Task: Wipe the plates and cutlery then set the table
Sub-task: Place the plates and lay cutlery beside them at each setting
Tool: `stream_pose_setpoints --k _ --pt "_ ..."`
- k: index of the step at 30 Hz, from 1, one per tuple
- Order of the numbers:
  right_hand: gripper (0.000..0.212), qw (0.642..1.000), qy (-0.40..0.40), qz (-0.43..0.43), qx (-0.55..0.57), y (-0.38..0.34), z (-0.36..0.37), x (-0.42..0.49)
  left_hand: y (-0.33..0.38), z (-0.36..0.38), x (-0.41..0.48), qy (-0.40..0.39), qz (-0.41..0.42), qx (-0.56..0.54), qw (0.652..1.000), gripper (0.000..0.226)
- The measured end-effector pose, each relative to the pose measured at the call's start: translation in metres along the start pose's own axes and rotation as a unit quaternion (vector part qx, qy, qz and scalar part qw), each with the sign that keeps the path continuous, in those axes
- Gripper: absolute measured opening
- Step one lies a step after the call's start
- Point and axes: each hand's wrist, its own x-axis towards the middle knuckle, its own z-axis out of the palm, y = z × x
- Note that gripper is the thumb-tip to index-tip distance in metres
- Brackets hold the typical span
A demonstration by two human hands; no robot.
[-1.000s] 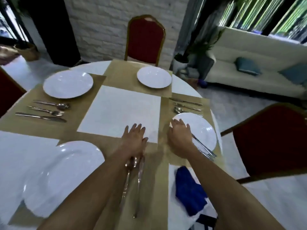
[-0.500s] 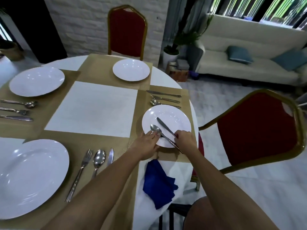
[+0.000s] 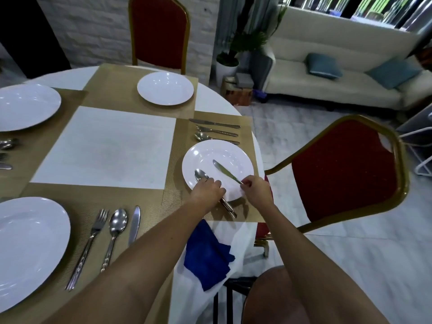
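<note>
A white plate [image 3: 224, 155] sits on a gold placemat [image 3: 180, 146] at the table's right side. My right hand [image 3: 256, 190] pinches the handle of a knife [image 3: 223, 170] whose blade lies across the plate. My left hand [image 3: 207, 191] grips a spoon [image 3: 201, 176] by its handle, bowl resting on the plate; handle ends stick out below the hand at the plate's near rim. A blue cloth [image 3: 207, 253] lies on the white tablecloth near the table edge.
Beyond the plate lie a knife [image 3: 214, 123], fork [image 3: 216, 130] and spoon [image 3: 210, 137]. Three more plates [image 3: 165, 88], [image 3: 25, 106], [image 3: 28, 249] stand around the table. A fork, spoon and knife [image 3: 114, 230] lie near me. Red chairs [image 3: 346, 169] stand close.
Both hands moved from the table's middle to the right-hand plate and took hold of cutlery on it. The knife has separated from the spoon, its blade swung right.
</note>
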Motion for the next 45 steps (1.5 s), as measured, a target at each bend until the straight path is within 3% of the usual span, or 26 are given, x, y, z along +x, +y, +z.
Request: stream_pose_setpoints --k 12,23,29,34,37,40,45 --pt "0.022 0.999 0.009 0.007 0.038 0.01 0.003 -0.006 -0.014 0.003 0.009 0.042 0.076 0.016 0.996 0.025" --pt "0.02 0.998 0.031 0.004 0.058 0.014 0.01 -0.007 -0.006 -0.005 0.001 0.024 0.058 0.032 0.997 0.026" --pt "0.021 0.999 0.038 -0.016 0.032 0.01 0.017 -0.003 -0.022 0.004 -0.015 0.106 0.081 0.005 0.991 0.027" --pt "0.025 0.994 0.057 -0.04 -0.087 0.003 0.02 -0.006 -0.041 0.007 -0.027 0.153 0.117 0.008 0.981 0.034" --pt "0.031 0.959 0.132 -0.149 -0.202 -0.007 0.021 -0.013 -0.048 0.006 -0.032 0.178 0.108 -0.003 0.978 0.034" --pt "0.034 0.947 0.067 -0.208 -0.234 -0.024 0.023 -0.015 -0.055 0.01 -0.034 0.201 0.095 -0.035 0.974 0.033" --pt "0.03 0.965 -0.054 -0.131 -0.22 -0.045 0.028 -0.011 -0.065 -0.002 -0.049 0.281 0.029 -0.172 0.944 0.018"
